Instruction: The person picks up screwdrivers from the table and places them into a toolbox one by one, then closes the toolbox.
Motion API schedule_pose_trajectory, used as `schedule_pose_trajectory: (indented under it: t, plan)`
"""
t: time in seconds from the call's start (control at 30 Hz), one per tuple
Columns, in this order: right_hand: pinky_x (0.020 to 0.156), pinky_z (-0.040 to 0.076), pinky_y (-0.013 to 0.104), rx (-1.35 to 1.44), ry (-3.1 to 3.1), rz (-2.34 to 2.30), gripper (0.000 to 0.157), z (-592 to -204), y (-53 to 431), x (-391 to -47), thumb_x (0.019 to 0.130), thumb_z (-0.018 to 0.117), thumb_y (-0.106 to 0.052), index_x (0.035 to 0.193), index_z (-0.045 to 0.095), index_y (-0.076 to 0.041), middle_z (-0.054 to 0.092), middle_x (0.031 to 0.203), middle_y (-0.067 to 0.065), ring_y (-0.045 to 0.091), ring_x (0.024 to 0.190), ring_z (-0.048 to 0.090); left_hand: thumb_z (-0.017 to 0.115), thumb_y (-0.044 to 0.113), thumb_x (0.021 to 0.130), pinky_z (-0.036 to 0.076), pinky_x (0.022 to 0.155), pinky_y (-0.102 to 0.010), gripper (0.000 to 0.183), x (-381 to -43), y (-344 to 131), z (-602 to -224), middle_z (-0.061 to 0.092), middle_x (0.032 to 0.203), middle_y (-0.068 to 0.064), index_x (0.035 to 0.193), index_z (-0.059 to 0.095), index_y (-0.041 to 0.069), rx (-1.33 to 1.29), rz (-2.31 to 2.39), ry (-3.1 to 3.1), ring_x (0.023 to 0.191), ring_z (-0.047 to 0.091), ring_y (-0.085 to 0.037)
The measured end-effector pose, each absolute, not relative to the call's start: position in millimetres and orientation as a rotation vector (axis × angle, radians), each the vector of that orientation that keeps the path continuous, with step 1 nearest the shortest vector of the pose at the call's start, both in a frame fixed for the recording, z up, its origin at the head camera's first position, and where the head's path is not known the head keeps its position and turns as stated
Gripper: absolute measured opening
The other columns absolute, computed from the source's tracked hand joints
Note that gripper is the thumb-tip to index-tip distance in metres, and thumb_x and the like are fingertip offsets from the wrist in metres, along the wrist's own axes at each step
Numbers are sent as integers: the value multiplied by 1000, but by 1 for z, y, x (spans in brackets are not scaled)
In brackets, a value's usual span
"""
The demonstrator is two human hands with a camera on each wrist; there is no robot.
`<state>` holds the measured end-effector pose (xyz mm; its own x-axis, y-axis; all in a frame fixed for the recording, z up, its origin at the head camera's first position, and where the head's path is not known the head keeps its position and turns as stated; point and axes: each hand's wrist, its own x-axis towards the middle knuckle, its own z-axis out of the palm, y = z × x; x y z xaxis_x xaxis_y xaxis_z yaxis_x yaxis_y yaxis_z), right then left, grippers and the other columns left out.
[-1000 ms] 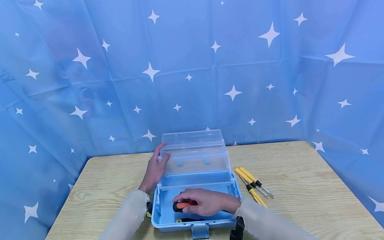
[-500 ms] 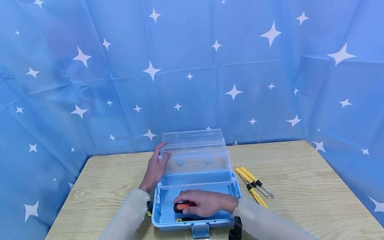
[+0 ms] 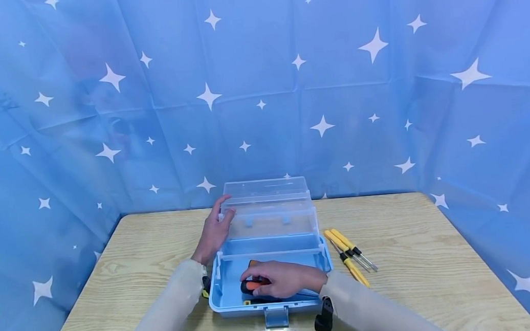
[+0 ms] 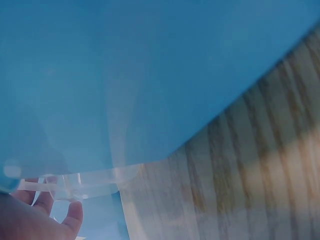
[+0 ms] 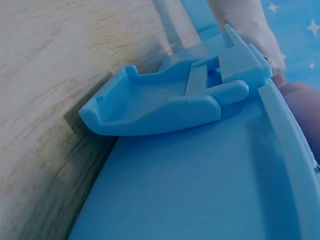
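A light-blue toolbox (image 3: 215,303) stands open on the table, its clear folding trays (image 3: 269,225) raised at the back. My left hand (image 3: 213,233) holds the trays' left edge, thumb in front and fingers behind. Inside the box, my right hand (image 3: 284,278) grips the black and orange handle of a screwdriver (image 3: 252,286); the palm hides much of it. Just in front of that hand lies a black and yellow handle (image 3: 261,301) on the box floor. An orange tip (image 3: 253,262) shows behind the fingers, its kind hidden. The right wrist view mostly shows the box's front latch (image 5: 155,102).
Several yellow-handled screwdrivers (image 3: 344,242) lie on the wooden table (image 3: 405,263), close to the right side of the box. A blue curtain with white stars (image 3: 257,58) hangs behind and around the table.
My right hand has shifted very slightly to the right with the screwdriver, and more of the orange tip shows behind its fingers. The left hand keeps its place on the trays.
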<state>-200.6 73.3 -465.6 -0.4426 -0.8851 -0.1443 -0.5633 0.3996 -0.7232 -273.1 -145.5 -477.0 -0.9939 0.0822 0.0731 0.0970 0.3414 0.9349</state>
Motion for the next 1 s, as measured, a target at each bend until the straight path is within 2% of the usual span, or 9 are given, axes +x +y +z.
schedule_pose_trajectory:
  t: [0.4,0.63,1.0]
  plan:
    - [83,47,18,-1213,2195,-787,40,-468,73,-202,99,62,-19,138,54,-12,58,114,-9,0,88,53,42,73,92,30,110,-67,62,-275,-145,-478,30,160,-6,147,34,44,-145,-1774,-2579,143,35,-35]
    - [81,48,18,-1160,2240,-735,43,-466,72,-201,98,64,-20,139,54,-14,61,109,-10,-1,85,54,43,66,96,33,107,-69,60,-275,-145,-478,32,159,-8,149,34,40,-156,-1790,-2573,141,38,-37]
    - [84,49,19,-1154,2255,-722,43,-468,73,-201,98,63,-20,139,54,-15,62,110,-8,-2,88,56,44,65,97,36,105,-68,55,-273,-145,-477,35,157,-8,147,34,45,-154,-1802,-2565,138,42,-37]
